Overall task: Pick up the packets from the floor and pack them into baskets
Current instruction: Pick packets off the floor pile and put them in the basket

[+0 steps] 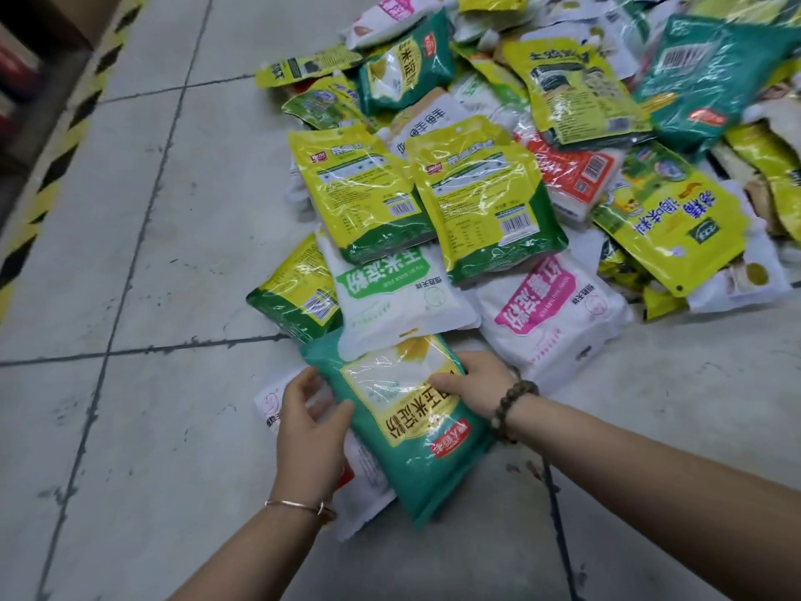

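While the green packet [403, 431] lies at the near edge of the pile [490, 201] on the floor [173, 253], long side running 11 o'clock to 5 o'clock, the left grip [310, 431] holds its 9 o'clock edge and the right grip [477, 383] holds its 2 o'clock edge, both equally near.

Single head-worn wide view, tilted forward and down, close over packet pile [477, 188] on tiled floor [151, 253].

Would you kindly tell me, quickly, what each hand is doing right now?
Left hand: grips the green packet at its left edge, thumb on top.
Right hand: grips the same packet's right edge, thumb on top.
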A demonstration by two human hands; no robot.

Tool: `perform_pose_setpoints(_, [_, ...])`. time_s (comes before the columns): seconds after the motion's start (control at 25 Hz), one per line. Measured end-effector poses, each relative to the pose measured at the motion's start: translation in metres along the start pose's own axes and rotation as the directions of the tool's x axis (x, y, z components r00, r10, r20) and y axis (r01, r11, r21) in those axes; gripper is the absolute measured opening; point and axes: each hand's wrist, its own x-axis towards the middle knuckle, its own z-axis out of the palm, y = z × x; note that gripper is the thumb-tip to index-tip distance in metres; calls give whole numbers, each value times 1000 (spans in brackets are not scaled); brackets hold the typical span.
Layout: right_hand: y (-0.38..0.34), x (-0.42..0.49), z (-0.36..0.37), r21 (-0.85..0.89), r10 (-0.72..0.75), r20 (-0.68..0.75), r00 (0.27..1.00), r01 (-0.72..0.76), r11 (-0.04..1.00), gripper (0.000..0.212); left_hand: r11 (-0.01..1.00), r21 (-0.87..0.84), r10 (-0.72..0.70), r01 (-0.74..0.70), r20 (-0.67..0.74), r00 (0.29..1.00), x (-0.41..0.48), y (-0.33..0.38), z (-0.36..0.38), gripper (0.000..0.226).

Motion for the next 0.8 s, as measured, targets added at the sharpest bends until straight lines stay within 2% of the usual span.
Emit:
perform_pose_setpoints(0.08, [0, -24, -9, 101, -43, 22, 999, 40, 994, 8, 945, -221, -221, 243, 120, 968, -10, 3, 12, 58])
perform_pose_setpoints(0.16, [6, -51, -15, 235, -49, 5, 999, 46, 971, 9, 829, -332, -331, 450, 358, 873, -25, 7, 23, 56])
perform_pose_setpoints(0.24, [9, -78, -19, 415, -32, 1, 1000, 28, 909, 10, 755, -287, -387, 590, 532, 753, -36, 9, 30, 56])
perform_pose_setpoints(0.28, [11, -88, -19, 481, -20, -4, 1000, 19, 877, 12, 751, -237, -402, 616, 575, 712, -37, 10, 32, 54])
perform_pose_setpoints(0.36, [12, -101, -26, 497, 2, -19, 1000, 8, 868, 13, 776, -185, -400, 603, 595, 697, -40, 14, 39, 47])
perform_pose_setpoints(0.44, [9, -100, -44, 351, 22, -26, 999, -11, 936, 5, 824, -200, -353, 529, 548, 758, -39, 18, 47, 36])
perform_pose_setpoints(0.48, [10, -92, -56, 239, 39, -74, 996, -21, 971, 11, 850, -217, -316, 480, 521, 793, -37, 19, 51, 30])
perform_pose_setpoints(0.56, [16, -66, -87, 63, 56, -313, 948, -38, 997, 25, 901, -236, -213, 364, 489, 846, -33, 24, 55, 20])
perform_pose_setpoints(0.64, [14, -37, -116, -95, -20, -545, 838, -38, 995, 30, 926, -256, -121, 279, 498, 859, -30, 29, 54, 23])
perform_pose_setpoints(0.72, [1, -8, -135, -309, -102, -598, 795, -111, 944, 62, 937, -270, -54, 223, 516, 855, -26, 34, 52, 30])
perform_pose_setpoints(0.8, [-18, 17, -136, -503, -154, -597, 788, -218, 836, 90, 947, -276, 1, 166, 518, 856, -23, 37, 50, 28])
